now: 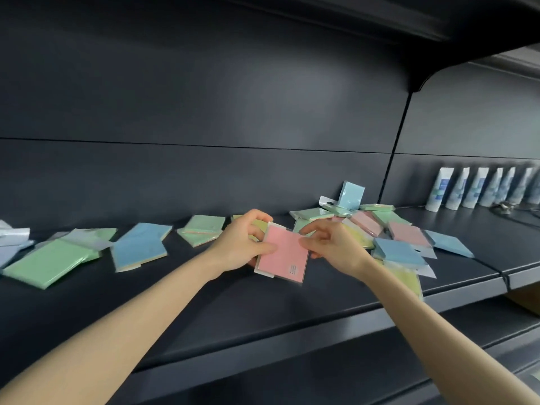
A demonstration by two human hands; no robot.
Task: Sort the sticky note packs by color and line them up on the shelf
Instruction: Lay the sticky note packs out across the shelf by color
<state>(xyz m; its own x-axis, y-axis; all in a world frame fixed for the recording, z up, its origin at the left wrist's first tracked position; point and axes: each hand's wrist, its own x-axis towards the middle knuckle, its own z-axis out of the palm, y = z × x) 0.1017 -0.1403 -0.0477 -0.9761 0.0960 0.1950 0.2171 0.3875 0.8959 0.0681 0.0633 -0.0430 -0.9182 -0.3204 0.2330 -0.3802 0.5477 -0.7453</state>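
A pink sticky note pack [282, 254] is held just above the dark shelf [263, 302] at its middle. My left hand [244, 244] grips the pack's left edge, thumb on top. My right hand [333, 247] pinches its right edge. To the left lie green packs [49, 263], a blue pack [140, 247] and more green packs [203, 233]. On the right sits a mixed heap [380, 226] of pink, green, blue and yellow packs, with one blue pack [352, 195] leaning against the back wall.
A row of white tubes [482, 187] stands at the back right of the neighbouring shelf section, with a small dark object [504, 206] in front of them. Pale packs [11, 238] lie at the far left edge. A shelf board hangs overhead.
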